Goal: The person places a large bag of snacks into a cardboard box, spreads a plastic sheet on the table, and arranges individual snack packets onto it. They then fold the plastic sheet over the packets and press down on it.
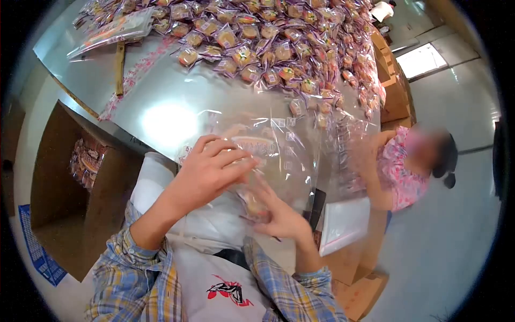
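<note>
Over the table's near edge, my left hand (212, 169) reaches across a large clear printed bag (257, 144), its fingers bent around the near part of the film. Just right of it and lower, my right hand (279, 212) is wrapped round a small wrapped cake (254, 206), partly blurred. The clear bag lies flat on the table, with print and small square marks on it. Beyond it spreads a big heap of individually wrapped cakes (249, 53).
An open cardboard box (53, 209) with packed bags stands at the left. A stack of clear bags (110, 35) lies at the far left. At the right, a person (402, 166) in pink handles another clear bag (351, 155); white sheets (344, 225) lie nearby.
</note>
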The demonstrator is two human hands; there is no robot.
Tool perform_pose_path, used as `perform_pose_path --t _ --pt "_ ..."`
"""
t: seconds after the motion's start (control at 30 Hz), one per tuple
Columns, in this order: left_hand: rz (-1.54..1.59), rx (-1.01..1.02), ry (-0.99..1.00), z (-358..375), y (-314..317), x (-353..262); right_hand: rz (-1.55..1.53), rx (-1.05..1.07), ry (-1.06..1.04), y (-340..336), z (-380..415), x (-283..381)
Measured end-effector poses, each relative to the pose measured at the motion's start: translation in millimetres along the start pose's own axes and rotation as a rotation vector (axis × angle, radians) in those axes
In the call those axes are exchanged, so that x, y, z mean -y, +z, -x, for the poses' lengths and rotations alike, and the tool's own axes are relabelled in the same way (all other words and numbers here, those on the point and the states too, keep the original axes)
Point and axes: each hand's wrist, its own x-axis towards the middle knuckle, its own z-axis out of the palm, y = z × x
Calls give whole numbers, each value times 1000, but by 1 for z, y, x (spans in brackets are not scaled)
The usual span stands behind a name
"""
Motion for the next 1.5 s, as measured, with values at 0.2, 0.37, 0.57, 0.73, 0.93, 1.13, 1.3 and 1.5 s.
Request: perform_pose_path --t 0.2,0.37,0.57,0.73,0.93,1.13,1.3,1.5 --pt "-182 54 -327 73 39 -26 -178 -366 46 41 -14 -40" --pt "-229 45 -328 111 54 -3 47 -451 13 26 -7 -44" --pt "-190 54 -287 81 55 6 -190 -113 -6 32 -28 -34" --pt "-17 -120 -339 77 53 -2 -35 -117 57 25 -21 -7" --pt "92 -172 -89 74 45 -45 439 -328 -142 44 -35 8" --pt "175 -233 -71 77 34 -56 266 -436 9 33 -47 11" --pt "88 -260 -69 82 19 -56 -197 -792 -90 17 -41 -8" --pt "33 -327 -141 76 11 -57 178 -530 -117 27 -28 -11"
